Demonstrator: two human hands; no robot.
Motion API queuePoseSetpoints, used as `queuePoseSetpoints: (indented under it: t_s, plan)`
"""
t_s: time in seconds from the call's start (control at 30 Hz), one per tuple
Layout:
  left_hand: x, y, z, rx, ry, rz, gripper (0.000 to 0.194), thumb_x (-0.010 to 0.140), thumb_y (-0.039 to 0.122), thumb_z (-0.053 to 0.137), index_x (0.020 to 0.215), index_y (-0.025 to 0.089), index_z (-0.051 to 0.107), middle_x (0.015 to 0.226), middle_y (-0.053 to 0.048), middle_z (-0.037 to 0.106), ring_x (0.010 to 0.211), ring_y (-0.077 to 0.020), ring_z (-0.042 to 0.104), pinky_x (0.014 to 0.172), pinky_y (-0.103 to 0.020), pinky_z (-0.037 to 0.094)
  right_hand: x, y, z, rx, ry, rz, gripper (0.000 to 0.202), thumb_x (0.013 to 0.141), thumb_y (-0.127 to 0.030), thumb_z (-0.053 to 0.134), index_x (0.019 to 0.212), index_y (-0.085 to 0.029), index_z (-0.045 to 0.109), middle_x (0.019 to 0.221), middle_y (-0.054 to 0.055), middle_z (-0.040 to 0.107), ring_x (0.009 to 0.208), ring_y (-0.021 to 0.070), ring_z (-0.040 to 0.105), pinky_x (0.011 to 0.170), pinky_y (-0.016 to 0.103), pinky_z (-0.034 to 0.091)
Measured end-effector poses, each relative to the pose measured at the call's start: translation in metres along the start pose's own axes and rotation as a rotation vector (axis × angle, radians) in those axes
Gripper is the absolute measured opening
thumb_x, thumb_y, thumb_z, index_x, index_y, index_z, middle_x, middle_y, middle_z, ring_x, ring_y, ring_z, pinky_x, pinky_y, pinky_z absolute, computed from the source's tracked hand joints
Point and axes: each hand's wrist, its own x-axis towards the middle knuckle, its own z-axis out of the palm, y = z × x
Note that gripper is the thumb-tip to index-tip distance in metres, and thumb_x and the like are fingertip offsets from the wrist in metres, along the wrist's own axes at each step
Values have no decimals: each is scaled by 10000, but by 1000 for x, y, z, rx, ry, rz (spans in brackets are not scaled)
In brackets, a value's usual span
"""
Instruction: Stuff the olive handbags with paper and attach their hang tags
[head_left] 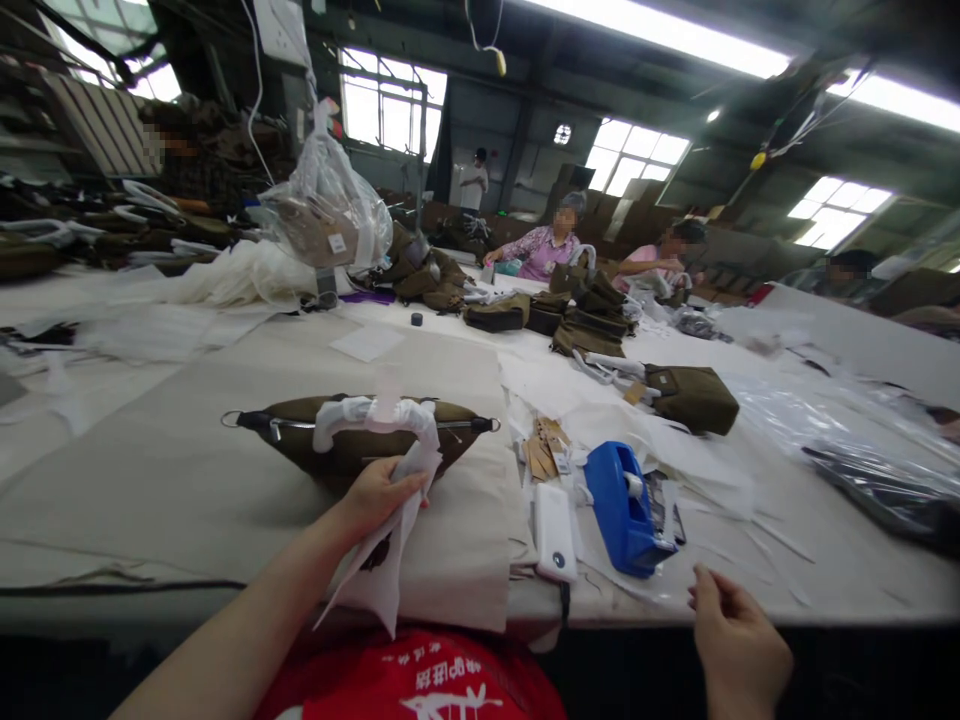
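Observation:
An olive-green bag (349,462) with a zipper and metal rings at its ends stands on the table before me. White paper is wrapped round its handle (364,412). My left hand (381,495) is closed on the loose part of this white wrapping paper (390,590), at the right end of the handle. My right hand (739,640) is held at the table's front edge, thumb and fingertips pinched together; whatever they may hold is too small to make out. Nearest to it stands a blue tape dispenser (619,520).
A white handheld device (553,530) and brown card tags (546,448) lie left of the dispenser. Farther off are another olive bag (691,398) and piled bags (592,318). Clear plastic (877,470) covers the right side. Several co-workers are beyond the table.

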Motion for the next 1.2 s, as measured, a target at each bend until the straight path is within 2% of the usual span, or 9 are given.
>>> queuePoseSetpoints:
  t_s: [0.1,0.23,0.37,0.43,0.5,0.7,0.9,1.07,1.2]
  plan:
    - [1,1,0,-14,19,16,418,710,531,711,772,123,641,656,-59,681,529,-140,546,517,-241,370,-26,-46,8,186,-62,-111,490,731,-623,610,954,-205,737,724,101,730,727,305,684,665,377,518]
    - [2,0,-1,-50,16,16,394,709,500,713,808,126,640,667,-65,694,547,-149,575,527,-244,396,-70,-131,39,467,-421,-326,462,737,-614,665,886,-180,718,656,51,674,595,212,623,587,306,510]
    - [1,-1,-1,-76,22,26,380,715,490,711,786,121,654,656,-62,684,554,-155,590,531,-250,412,-115,-210,64,629,-816,-557,367,815,-554,641,801,-190,679,573,2,593,521,160,560,516,264,466]
    - [0,0,-1,-70,33,35,381,720,490,710,779,116,667,650,-58,681,543,-151,582,523,-249,409,-132,-239,73,684,-950,-620,358,838,-542,623,776,-192,668,551,-9,568,504,149,543,494,253,448]
    - [0,0,-1,-37,42,67,386,726,492,706,763,109,677,651,-55,678,532,-138,561,514,-244,398,-143,-259,83,691,-1013,-668,357,841,-539,618,756,-196,667,556,-9,577,501,145,542,488,249,436]
    - [6,-12,-1,-112,24,95,366,708,465,734,752,106,677,654,-44,662,562,-146,573,519,-249,413,-143,-277,114,411,-1045,-691,431,826,-581,591,615,-210,652,494,-7,606,422,140,556,448,241,386]
    - [7,-18,2,-350,-73,22,436,661,460,781,846,76,690,661,-66,666,538,-146,581,523,-255,421,-143,-277,117,320,-1104,-547,498,787,-663,599,583,-214,664,507,20,648,431,159,591,456,257,403]
    - [7,-15,2,-535,-221,23,446,625,487,782,774,79,677,640,-70,650,578,-163,610,568,-265,451,-159,-271,120,539,-1129,-412,541,762,-675,617,488,-212,564,445,11,579,392,133,519,423,254,371]
    - [7,-15,1,-536,-255,14,482,595,536,785,760,96,675,607,-54,640,526,-138,567,518,-253,419,-165,-263,126,774,-1228,-282,522,732,-691,648,563,-202,578,473,-10,562,404,114,484,414,233,347]
